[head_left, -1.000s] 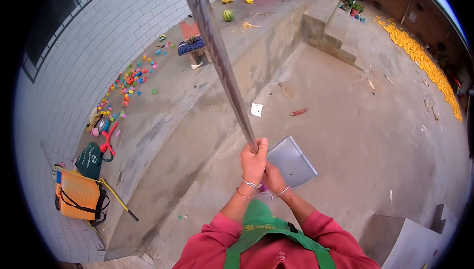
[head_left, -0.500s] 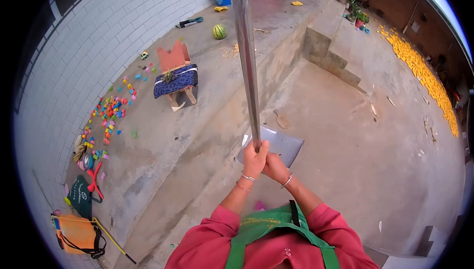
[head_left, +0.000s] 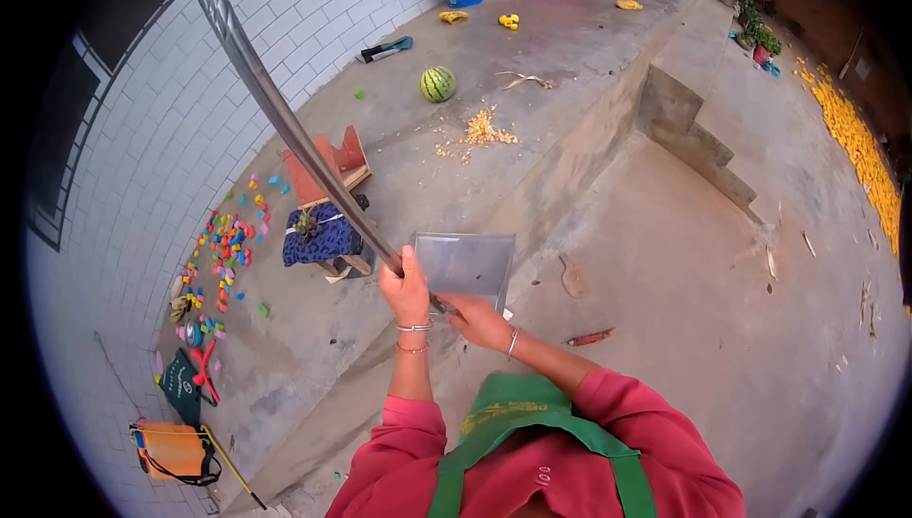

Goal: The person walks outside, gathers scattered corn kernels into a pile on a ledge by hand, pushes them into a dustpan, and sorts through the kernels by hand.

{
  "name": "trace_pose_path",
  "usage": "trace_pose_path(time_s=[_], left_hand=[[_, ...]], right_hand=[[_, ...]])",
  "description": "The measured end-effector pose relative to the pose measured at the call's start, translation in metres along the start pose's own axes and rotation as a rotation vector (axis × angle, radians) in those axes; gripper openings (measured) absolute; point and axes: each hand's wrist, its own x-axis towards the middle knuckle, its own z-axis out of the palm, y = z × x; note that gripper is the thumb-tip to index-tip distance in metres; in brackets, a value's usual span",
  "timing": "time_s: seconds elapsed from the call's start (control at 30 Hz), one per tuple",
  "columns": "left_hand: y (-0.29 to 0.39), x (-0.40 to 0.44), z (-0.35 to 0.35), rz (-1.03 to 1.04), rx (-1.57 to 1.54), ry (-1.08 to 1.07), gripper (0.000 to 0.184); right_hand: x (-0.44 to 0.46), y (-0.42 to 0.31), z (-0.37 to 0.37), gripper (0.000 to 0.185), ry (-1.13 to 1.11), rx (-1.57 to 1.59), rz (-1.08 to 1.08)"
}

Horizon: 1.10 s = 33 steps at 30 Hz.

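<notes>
The top of the metal pole [head_left: 306, 152] is cut off by the upper edge of the view, the left hand [head_left: 406, 287] hides part of its lower stretch, and whether it joins the shallow grey pan [head_left: 463, 263] cannot be made out, because the hands cover that spot. The person's left hand is closed around the pole, thumb up along it, with the forearm rising almost straight from the pink sleeve. The right hand [head_left: 482, 324] reaches in from the right, its forearm slanting up and leftward, and its fingers are curled at the pole's lower visible end; their exact grip is blurred. The pole leans up and to the left from the hands, passing in front of the padded stool [head_left: 321, 236]. The pan shows just beyond the hands, above the right one in the view, its near left corner covered. Farther off, a watermelon [head_left: 438, 84] sits on the raised concrete near scattered yellow kernels [head_left: 486, 128].
</notes>
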Motion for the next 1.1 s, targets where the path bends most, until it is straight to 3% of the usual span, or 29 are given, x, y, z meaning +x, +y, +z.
trace_pose_path(time_s=[0.1, 0.23, 0.43, 0.5, 0.63, 0.7, 0.8, 0.83, 0.9, 1.0, 1.1], left_hand=[[-0.026, 0.036, 0.024, -0.058, -0.030, 0.065, 0.028], [-0.063, 0.084, 0.046, -0.070, -0.033, 0.171, 0.027], [-0.127, 0.145, 0.060, -0.094, 0.077, 0.254, 0.030], [-0.138, 0.152, 0.059, -0.119, 0.101, 0.245, 0.032], [-0.157, 0.181, 0.066, -0.191, 0.050, 0.227, 0.037], [-0.159, 0.193, 0.071, -0.219, 0.026, 0.223, 0.040], [-0.167, 0.203, 0.082, -0.207, 0.011, 0.226, 0.040], [-0.170, 0.204, 0.086, -0.218, 0.018, 0.245, 0.040], [-0.172, 0.202, 0.092, -0.267, 0.071, 0.239, 0.040], [-0.164, 0.202, 0.102, -0.284, 0.073, 0.269, 0.040], [-0.160, 0.204, 0.110, -0.349, 0.029, 0.321, 0.040]], right_hand=[[0.039, 0.032, -0.024, 0.032, -0.177, -0.020, 0.089], [0.090, 0.080, -0.047, 0.030, -0.277, 0.037, 0.034], [0.190, 0.154, -0.127, 0.028, -0.388, 0.116, 0.165], [0.213, 0.178, -0.164, 0.029, -0.346, -0.047, 0.264], [0.248, 0.264, -0.227, 0.029, -0.023, -0.118, 0.289], [0.259, 0.295, -0.252, 0.043, 0.052, -0.240, 0.485], [0.271, 0.344, -0.266, 0.057, 0.025, -0.447, 0.522], [0.275, 0.361, -0.264, 0.057, 0.002, -0.447, 0.521], [0.286, 0.386, -0.259, 0.063, -0.017, -0.783, 0.227], [0.320, 0.394, -0.244, 0.064, -0.083, -0.747, 0.287], [0.363, 0.411, -0.227, 0.061, -0.224, -0.623, 0.164]])
